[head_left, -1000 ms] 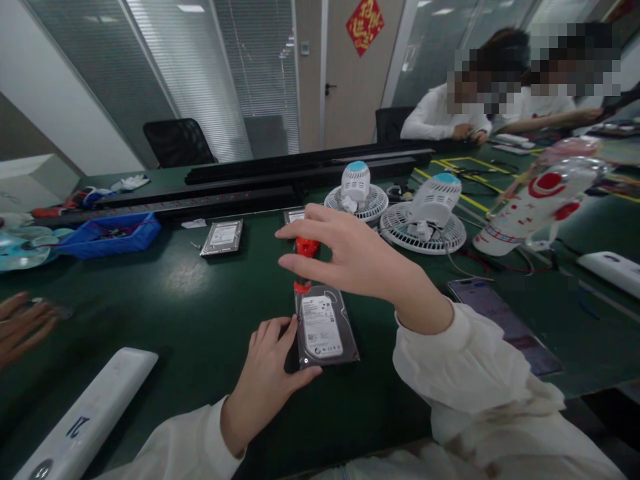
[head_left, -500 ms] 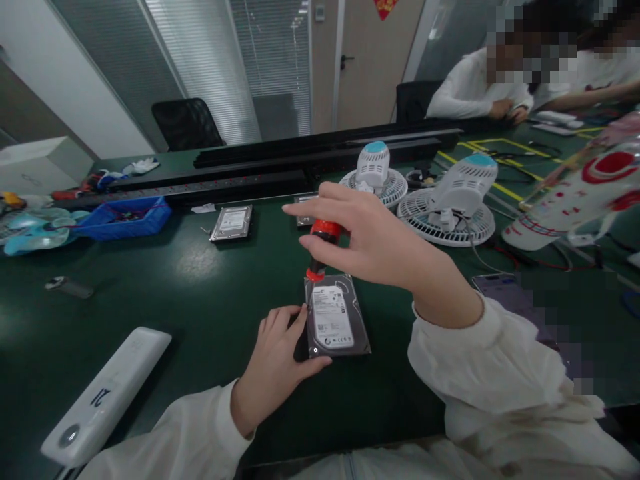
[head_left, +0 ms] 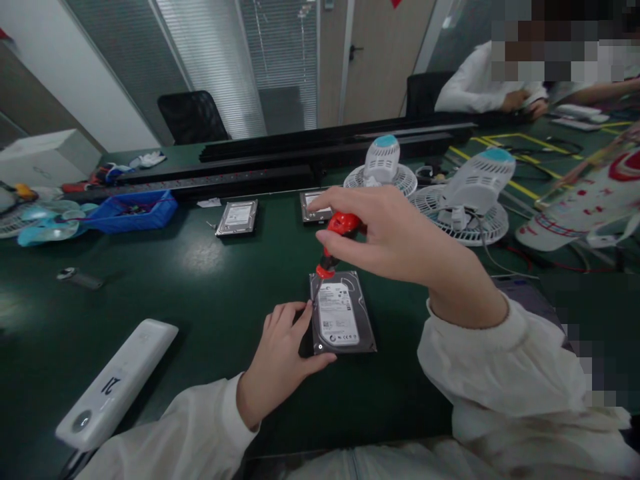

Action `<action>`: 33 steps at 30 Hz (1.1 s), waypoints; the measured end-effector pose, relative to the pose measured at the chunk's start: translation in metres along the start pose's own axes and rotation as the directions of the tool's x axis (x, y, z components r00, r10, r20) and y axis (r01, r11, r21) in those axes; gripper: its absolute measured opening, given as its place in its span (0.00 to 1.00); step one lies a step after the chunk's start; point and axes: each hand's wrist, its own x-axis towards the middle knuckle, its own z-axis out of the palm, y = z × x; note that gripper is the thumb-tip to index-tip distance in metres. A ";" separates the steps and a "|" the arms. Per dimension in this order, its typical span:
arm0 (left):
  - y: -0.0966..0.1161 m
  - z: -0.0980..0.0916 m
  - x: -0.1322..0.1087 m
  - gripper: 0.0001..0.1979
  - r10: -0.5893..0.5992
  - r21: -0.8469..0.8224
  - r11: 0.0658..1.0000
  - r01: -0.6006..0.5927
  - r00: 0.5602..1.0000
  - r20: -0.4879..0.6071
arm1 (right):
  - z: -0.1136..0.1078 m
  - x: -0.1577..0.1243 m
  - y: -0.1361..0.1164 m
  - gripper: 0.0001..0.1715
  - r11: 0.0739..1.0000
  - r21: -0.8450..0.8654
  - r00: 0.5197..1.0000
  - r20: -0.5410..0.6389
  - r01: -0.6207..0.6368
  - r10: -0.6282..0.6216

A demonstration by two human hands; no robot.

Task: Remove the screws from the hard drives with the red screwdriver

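A hard drive (head_left: 364, 320) with a white label lies flat on the dark green table. My left hand (head_left: 280, 347) steadies it, with the fingertips at its left edge and the thumb along its near edge. Above the drive, my right hand (head_left: 395, 240) grips a red and black screwdriver (head_left: 327, 261) between thumb and fingers. The screwdriver leans, its handle to the right, and its shaft points down at the drive's left side, close to my left fingertips. Whether the tip sits in a screw is too small to tell.
Two more hard drives, one at left (head_left: 237, 218) and one partly behind my right hand (head_left: 311, 208), lie farther back. Around them are a blue tray (head_left: 131, 217), white fans (head_left: 473, 200), a white numbered device (head_left: 117, 383) and a phone (head_left: 525, 297). Other people sit at the far right.
The screwdriver handle has tipped farther to the right, and my right hand has shifted right with it. My left hand keeps its place on the drive. The whole view has moved slightly.
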 end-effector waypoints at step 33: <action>-0.002 -0.035 0.045 0.04 -0.138 -0.147 0.979 0.143 0.989 0.046 | 0.043 -0.183 -0.010 0.11 0.828 -0.545 0.984 -0.025 0.133 -0.175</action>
